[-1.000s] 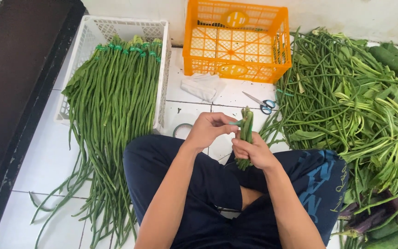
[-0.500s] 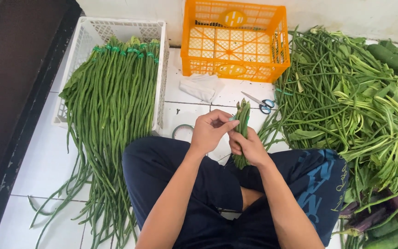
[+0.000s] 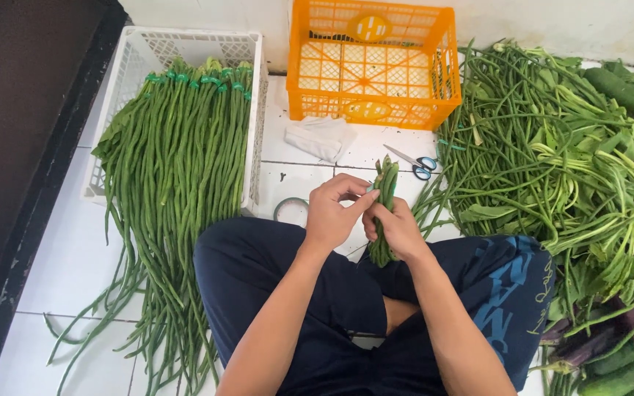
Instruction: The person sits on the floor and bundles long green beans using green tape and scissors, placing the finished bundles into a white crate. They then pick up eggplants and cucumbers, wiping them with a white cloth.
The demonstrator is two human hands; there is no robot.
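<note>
I sit cross-legged on a white tiled floor. My right hand grips a small bunch of long green beans, held upright over my lap. My left hand pinches the bunch near its middle, thumb and fingers pressed against the stems. Whether it holds a tie I cannot tell. A roll of green tape lies on the floor just left of my left hand.
A white crate at the left holds tied bundles of long beans spilling onto the floor. An orange crate stands ahead, with a white cloth and scissors before it. Loose beans and leafy greens pile at the right.
My left hand has come back onto the bunch, and both hands with the bunch have shifted slightly lower and closer together.
</note>
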